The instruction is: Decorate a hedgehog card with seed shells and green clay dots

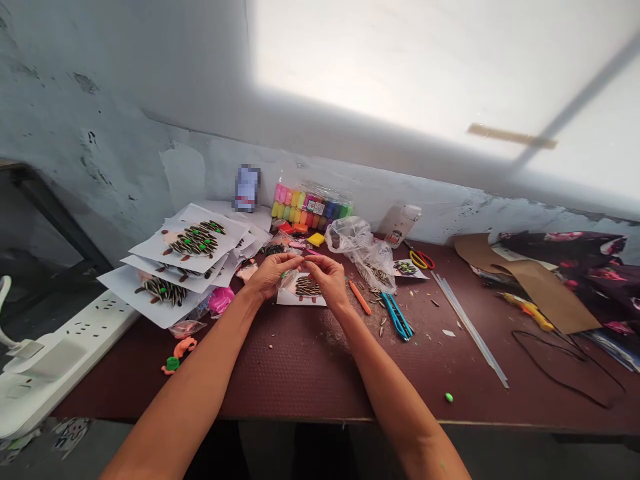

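"What does your grip have?"

"My left hand [273,274] and right hand [330,280] meet, fingertips drawn together. I cannot tell whether either grip is closed on anything; a bit of clear plastic [288,280] with some green shows by my left fingers."

"Where's the card?"

"The card [288,298] lies on the desk [295,363] below my hands, with rows of seeds [307,287] on it. A blue cutter [397,317] is off to my right, a pile of cards [145,249] to my left."
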Available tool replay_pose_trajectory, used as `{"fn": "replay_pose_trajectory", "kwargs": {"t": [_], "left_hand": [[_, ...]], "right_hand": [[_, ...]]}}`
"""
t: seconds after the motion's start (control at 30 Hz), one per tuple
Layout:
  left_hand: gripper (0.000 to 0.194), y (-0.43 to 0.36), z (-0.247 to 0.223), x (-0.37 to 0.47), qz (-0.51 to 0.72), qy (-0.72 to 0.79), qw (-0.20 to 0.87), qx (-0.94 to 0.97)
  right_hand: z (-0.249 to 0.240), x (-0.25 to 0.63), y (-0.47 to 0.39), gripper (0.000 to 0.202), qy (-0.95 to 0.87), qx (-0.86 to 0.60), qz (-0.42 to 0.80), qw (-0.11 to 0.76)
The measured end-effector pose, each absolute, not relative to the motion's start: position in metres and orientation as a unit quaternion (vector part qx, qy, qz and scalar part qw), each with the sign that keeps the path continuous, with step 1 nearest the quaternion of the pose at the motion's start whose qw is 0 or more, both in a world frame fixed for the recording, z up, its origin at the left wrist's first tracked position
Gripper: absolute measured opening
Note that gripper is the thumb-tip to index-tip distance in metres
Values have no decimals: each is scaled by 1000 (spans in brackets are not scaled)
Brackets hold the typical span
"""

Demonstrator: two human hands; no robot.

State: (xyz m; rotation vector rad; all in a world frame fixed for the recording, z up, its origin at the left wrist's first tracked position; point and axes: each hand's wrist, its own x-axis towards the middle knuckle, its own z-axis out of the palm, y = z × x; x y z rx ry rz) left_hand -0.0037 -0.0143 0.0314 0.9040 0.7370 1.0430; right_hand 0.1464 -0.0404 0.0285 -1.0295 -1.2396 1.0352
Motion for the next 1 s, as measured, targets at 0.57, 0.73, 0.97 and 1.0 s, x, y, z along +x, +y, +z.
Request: {"fn": "replay_pose_trajectory", "kwargs": {"t": [0.57,0.73,0.97,1.0], "left_hand": [[33,-13,29,-10,443,342,724,403],[31,-11,28,-9,451,352,719,394],[32,-8,25,-11,452,365,711,395],[33,-8,24,-10,452,365,710,399]], "right_hand": [[32,150,-38,26,-492,-439,423,621],[33,149,-40,25,-514,-442,432,595],[30,149,-40,25,-522,-444,453,570],[29,149,-40,24,-521,-440,459,570]]}}
